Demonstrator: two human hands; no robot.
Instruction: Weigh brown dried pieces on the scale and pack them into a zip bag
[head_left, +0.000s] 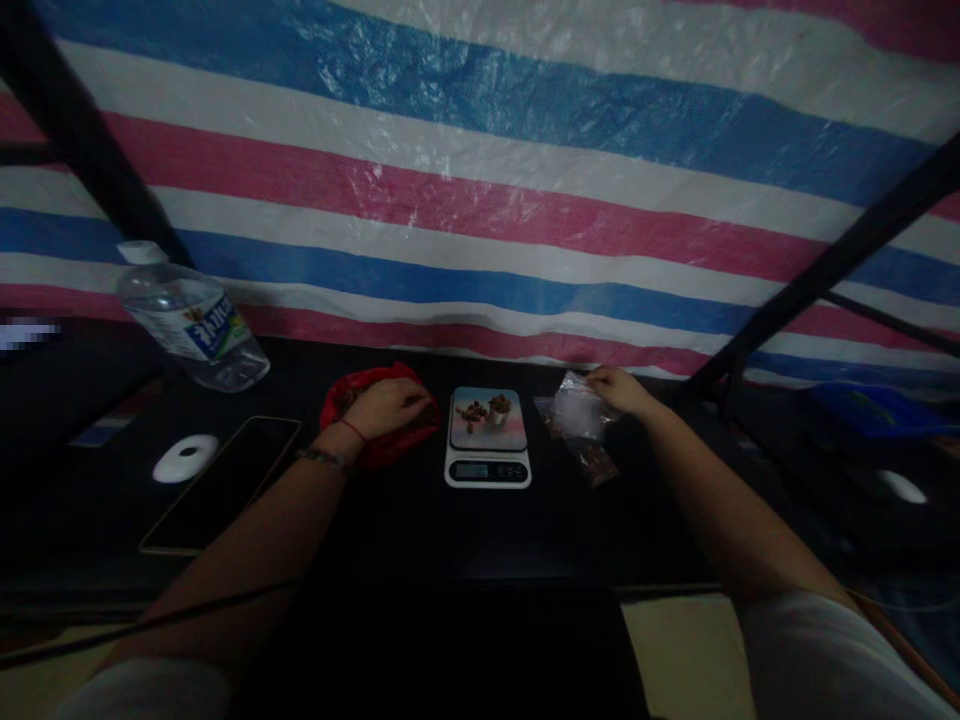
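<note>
My left hand (386, 407) reaches into an open red plastic bag (379, 452) that holds brown pieces. Its fingers are bent together, and whatever they pinch is hidden. Right of the bag, a white kitchen scale (487, 453) lies flat with its display facing me. On its platform are several brown pieces (472, 411) and a small cup (498, 413) heaped with similar bits. My right hand (616, 388) is closed on the upper edge of a clear plastic bag (579, 408). Beneath and in front of that lies a small clear packet (598, 464) with brown contents.
To the left, a phone (225, 485) and a white mouse (185, 458) rest on the black table (480, 545). Behind them a large clear bottle (193, 320) leans left. A striped sheet (480, 220) closes off the back. A blue tray (874, 408) and another white mouse (902, 487) are far right.
</note>
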